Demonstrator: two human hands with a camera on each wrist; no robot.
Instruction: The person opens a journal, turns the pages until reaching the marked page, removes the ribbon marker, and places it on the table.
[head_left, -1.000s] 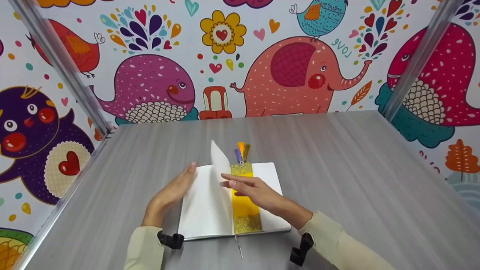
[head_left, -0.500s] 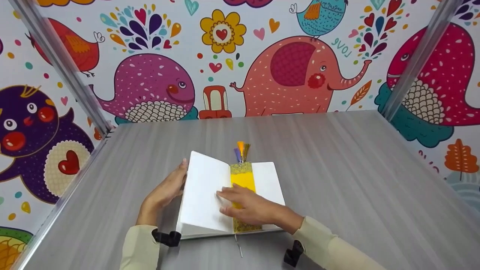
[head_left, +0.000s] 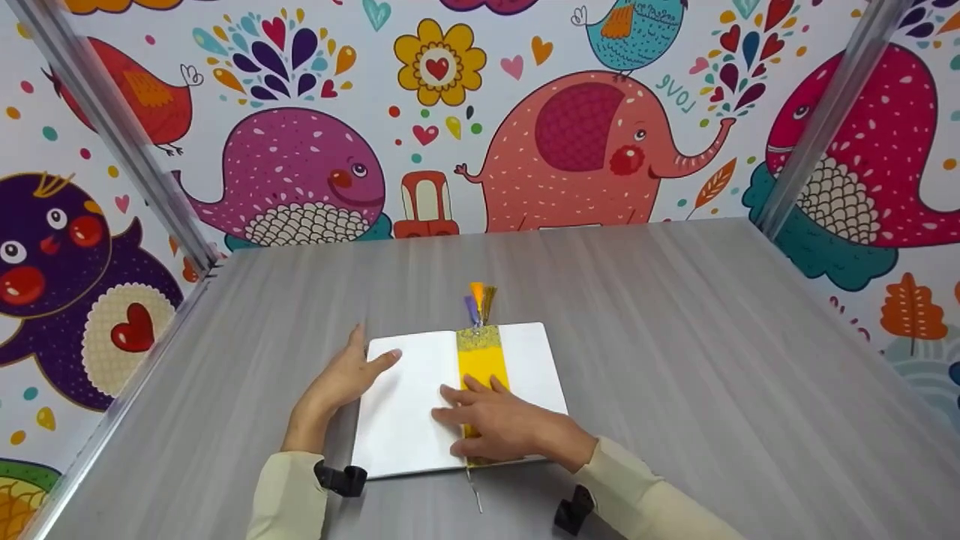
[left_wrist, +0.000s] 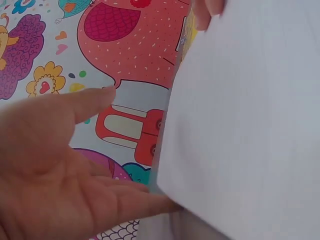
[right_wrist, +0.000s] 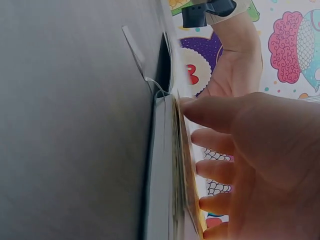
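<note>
An open notebook with blank white pages lies on the table. A yellow bookmark with patterned gold ends lies along the right side of its gutter, its orange, purple and brown tassels sticking out past the top. My left hand is at the left page's outer edge, thumb spread over the corner; the left wrist view shows a finger at the edge of the page. My right hand rests with fingers spread across the bookmark and gutter, its fingertips against the notebook in the right wrist view.
A thin ribbon marker hangs from the notebook's lower edge onto the grey table. Cartoon-printed walls stand at the back and sides, with metal posts at the corners. Black camera mounts sit on both wrists.
A raised page has swung over to the left and now lies flat. My right hand has come down and nearer over the bookmark; my left thumb has moved onto the page corner.
</note>
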